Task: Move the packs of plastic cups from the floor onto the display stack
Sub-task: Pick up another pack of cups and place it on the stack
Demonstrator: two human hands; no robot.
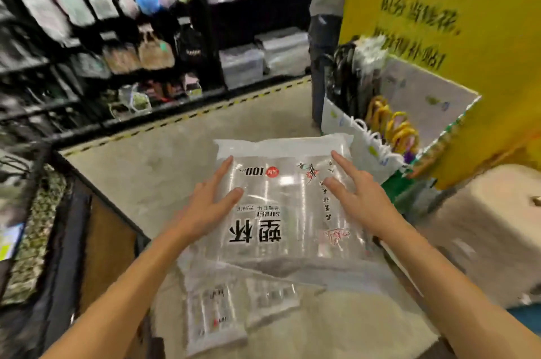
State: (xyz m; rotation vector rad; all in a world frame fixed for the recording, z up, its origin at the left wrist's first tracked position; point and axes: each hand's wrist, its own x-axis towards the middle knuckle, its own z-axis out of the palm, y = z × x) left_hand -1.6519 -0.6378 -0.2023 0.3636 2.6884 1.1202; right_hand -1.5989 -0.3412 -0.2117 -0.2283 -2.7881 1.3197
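Left hand [209, 203] and right hand [363, 200] rest flat, fingers straight, on the top cup pack [288, 212] of the stack [216, 312]

Both bare forearms [131, 271] are reaching forward from the lower corners, converging toward the middle. The left grip [209, 205] is lying palm down with its fingers [224, 167] straight and spread, the thumb [234, 193] angling inward. The right grip [361, 197] is mirroring it, palm down, fingers extending straight and slightly apart. Neither is curling round anything.
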